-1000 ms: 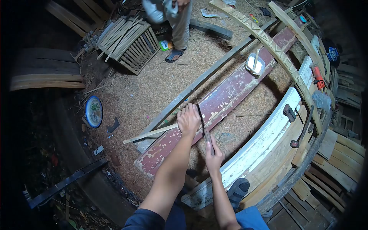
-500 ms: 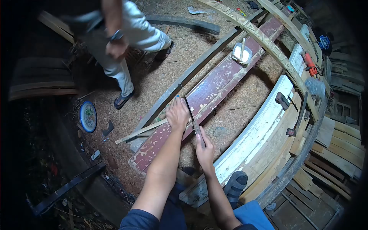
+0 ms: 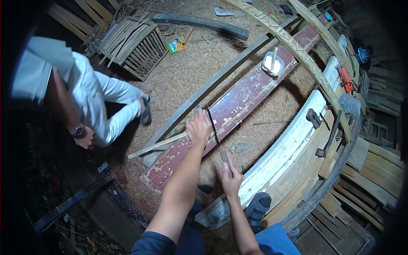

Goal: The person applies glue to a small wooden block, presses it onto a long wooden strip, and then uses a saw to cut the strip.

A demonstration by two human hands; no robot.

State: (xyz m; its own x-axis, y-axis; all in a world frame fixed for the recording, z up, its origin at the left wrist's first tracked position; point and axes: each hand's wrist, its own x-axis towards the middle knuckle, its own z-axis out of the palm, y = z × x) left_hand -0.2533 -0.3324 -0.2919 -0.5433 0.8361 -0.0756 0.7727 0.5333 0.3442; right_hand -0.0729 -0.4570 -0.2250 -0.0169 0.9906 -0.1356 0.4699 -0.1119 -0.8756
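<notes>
My left hand (image 3: 198, 126) presses a thin wooden strip (image 3: 163, 144) down on the worn maroon board (image 3: 242, 102), its fingers together over the strip. In my right hand (image 3: 232, 177) is the handle of a thin dark saw-like tool (image 3: 213, 129). The tool's blade runs up past the left hand's fingers, across the strip's end and the board. A plastic tub (image 3: 272, 64) of white material, with a stick in it, stands farther up the board.
Another person (image 3: 89, 93) in pale trousers is at the left. A slatted wooden crate (image 3: 135, 46) stands behind. White-painted curved timber (image 3: 280, 146) lies at right, near a clamp-like dark tool (image 3: 313, 118) and an orange tool (image 3: 344, 78). Carved curved wood (image 3: 289, 40) crosses the board.
The other person has crossed from the top to the left side, uncovering the crate. My right hand has shifted back along the tool's line, away from my left hand, which still presses the strip.
</notes>
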